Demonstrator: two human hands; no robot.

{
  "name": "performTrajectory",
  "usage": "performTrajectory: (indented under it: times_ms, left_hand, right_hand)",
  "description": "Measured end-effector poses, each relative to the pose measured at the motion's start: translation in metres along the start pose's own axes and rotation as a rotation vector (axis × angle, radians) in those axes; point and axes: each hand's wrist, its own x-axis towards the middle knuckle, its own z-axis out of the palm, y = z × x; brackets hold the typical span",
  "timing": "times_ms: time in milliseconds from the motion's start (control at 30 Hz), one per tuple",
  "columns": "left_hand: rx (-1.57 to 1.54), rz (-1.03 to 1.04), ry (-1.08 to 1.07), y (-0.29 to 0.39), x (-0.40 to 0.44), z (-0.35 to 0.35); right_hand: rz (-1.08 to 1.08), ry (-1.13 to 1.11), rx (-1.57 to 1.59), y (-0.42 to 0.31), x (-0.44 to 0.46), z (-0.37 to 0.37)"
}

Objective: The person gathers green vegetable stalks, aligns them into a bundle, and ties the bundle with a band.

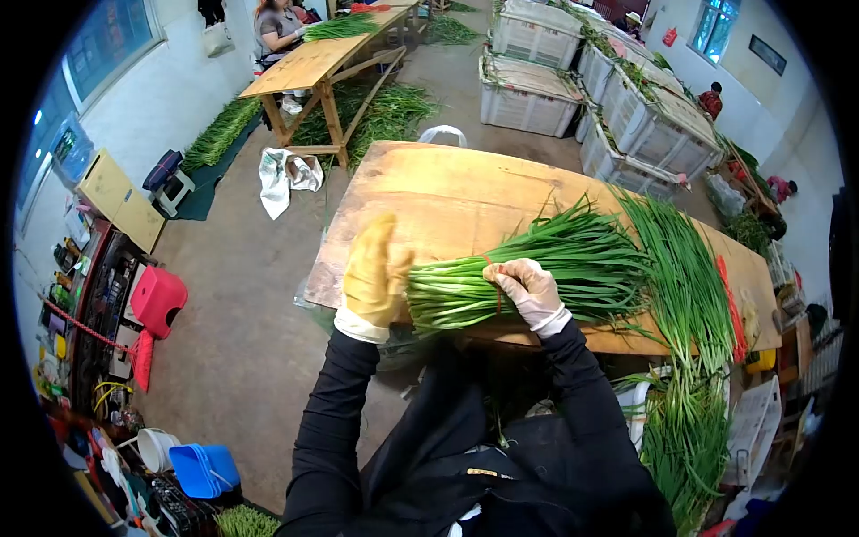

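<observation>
A bunch of garlic chives (573,255) lies across the wooden table in front of me, with its pale cut ends to the left and its leaves to the right. A red band (499,300) circles the stalks. My left hand (371,273), in a yellow glove, stands open beside the cut ends, fingers stretched up and slightly blurred. On top of the bunch, my right hand (528,291), in a whitish glove, is closed at the band with its fingertips pinched together. Its palm hides part of the stalks and band.
Loose chives (684,277) hang over the right end of my table (429,188), beside red ties (732,309). Stacked white crates (532,94) stand beyond. A person (279,31) sits at another table (309,63). A red stool (159,300) and blue bucket (204,470) are to the left.
</observation>
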Motion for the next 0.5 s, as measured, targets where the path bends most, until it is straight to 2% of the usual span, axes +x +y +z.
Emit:
performTrajectory:
  times_ms: [67, 100, 167, 200, 300, 400, 467, 500]
  left_hand:
    - [0.306, 0.34, -0.169, 0.037, 0.016, 0.004]
    - [0.432, 0.283, -0.332, 0.049, 0.013, 0.015]
    - [0.463, 0.225, -0.483, 0.058, 0.002, 0.043]
    - [0.44, 0.169, -0.56, 0.056, -0.002, 0.054]
    - [0.529, 0.234, -0.466, 0.049, -0.023, 0.067]
    - [0.517, 0.191, -0.544, 0.053, -0.019, 0.064]
    - [0.508, 0.214, -0.479, 0.065, -0.011, 0.066]
    - [0.382, 0.182, -0.417, 0.069, -0.009, 0.071]
  right_hand:
    - [-0.048, -0.065, -0.195, -0.013, 0.005, -0.003]
    - [-0.05, -0.061, -0.199, -0.01, 0.005, 0.0]
    - [0.062, 0.089, 0.024, 0.001, 0.002, 0.006]
    - [0.193, 0.18, 0.479, -0.004, 0.003, 0.009]
    - [0.217, 0.227, 0.548, 0.002, 0.003, 0.007]
    - [0.244, 0.224, 0.535, -0.002, 0.0, 0.005]
    - [0.232, 0.204, 0.564, 0.003, 0.001, 0.001]
    - [0.236, 0.215, 0.582, 0.003, 0.0, 0.0]
